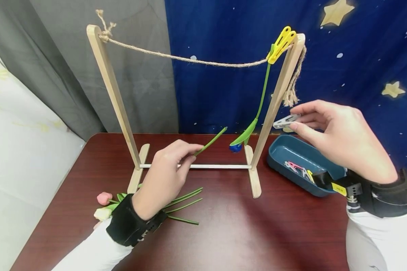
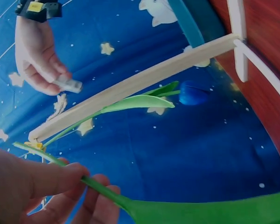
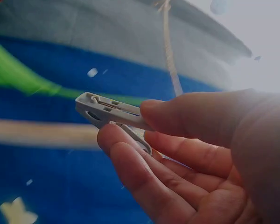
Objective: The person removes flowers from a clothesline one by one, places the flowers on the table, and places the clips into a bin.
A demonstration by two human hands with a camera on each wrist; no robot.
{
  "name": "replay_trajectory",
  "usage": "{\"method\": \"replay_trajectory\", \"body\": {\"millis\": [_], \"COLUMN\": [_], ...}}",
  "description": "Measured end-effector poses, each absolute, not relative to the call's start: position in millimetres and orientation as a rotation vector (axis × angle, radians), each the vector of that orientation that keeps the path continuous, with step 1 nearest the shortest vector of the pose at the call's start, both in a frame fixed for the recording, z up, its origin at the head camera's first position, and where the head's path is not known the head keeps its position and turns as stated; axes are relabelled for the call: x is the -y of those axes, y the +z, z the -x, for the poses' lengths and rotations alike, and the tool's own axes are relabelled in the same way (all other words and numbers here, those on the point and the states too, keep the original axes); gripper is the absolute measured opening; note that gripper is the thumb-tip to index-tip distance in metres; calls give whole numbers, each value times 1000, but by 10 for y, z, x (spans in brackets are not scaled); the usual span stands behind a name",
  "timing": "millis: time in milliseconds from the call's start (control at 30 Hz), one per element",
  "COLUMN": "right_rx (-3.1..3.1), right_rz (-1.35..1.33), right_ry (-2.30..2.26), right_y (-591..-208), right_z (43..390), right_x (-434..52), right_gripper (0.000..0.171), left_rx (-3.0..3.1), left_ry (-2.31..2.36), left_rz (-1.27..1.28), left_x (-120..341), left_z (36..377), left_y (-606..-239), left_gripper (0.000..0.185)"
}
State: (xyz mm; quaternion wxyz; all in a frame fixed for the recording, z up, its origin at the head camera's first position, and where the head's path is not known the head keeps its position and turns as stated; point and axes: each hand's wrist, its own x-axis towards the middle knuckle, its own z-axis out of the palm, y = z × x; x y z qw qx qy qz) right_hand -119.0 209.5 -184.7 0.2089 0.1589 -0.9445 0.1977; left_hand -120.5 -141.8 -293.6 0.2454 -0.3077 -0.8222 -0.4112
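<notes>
My left hand (image 1: pixel 166 173) pinches the green stem (image 1: pixel 213 140) of an artificial flower between thumb and fingers, the stem end pointing up and right. In the left wrist view, its broad green leaf (image 2: pixel 210 212) runs off along the bottom edge; the bloom is out of sight there. My right hand (image 1: pixel 342 135) holds a grey clothespin (image 3: pixel 109 112) by its handles, just right of the rack's right post (image 1: pixel 279 101). A blue tulip (image 1: pixel 235 148) hangs head down from the rope (image 1: pixel 190 59), clipped by a yellow clothespin (image 1: pixel 280 45) near that post.
Under my left forearm lie artificial tulips, a pink one (image 1: pixel 104 198) and a pale one (image 1: pixel 103 214), with several stems (image 1: pixel 184 207) fanning right. A blue-green bin (image 1: pixel 281 165) holding several clothespins (image 1: pixel 296 168) sits below my right hand. A white crossbar (image 1: pixel 220 166) joins the rack's feet.
</notes>
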Motion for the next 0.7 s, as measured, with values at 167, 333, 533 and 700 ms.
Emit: {"method": "replay_trajectory", "body": {"millis": [167, 333, 533, 700], "right_rx": [2731, 2819, 2894, 2960], "right_rz": [-279, -181, -93, -12], "right_ry": [604, 611, 585, 584], "right_y": [-2105, -2394, -2726, -2989], "right_z": [1314, 1476, 1647, 1727], "right_x": [-2392, -2710, -3075, -3324], "right_gripper": [36, 42, 42, 43], "left_rx": [2341, 2406, 2472, 2512], "left_ry": [-948, -746, -575, -433], "left_rz": [838, 826, 833, 859], "left_x": [1537, 1640, 1761, 1851], "left_z": [1098, 1013, 952, 915], "left_y": [-3037, -3174, -3403, -3614], "left_gripper": [32, 36, 44, 48]}}
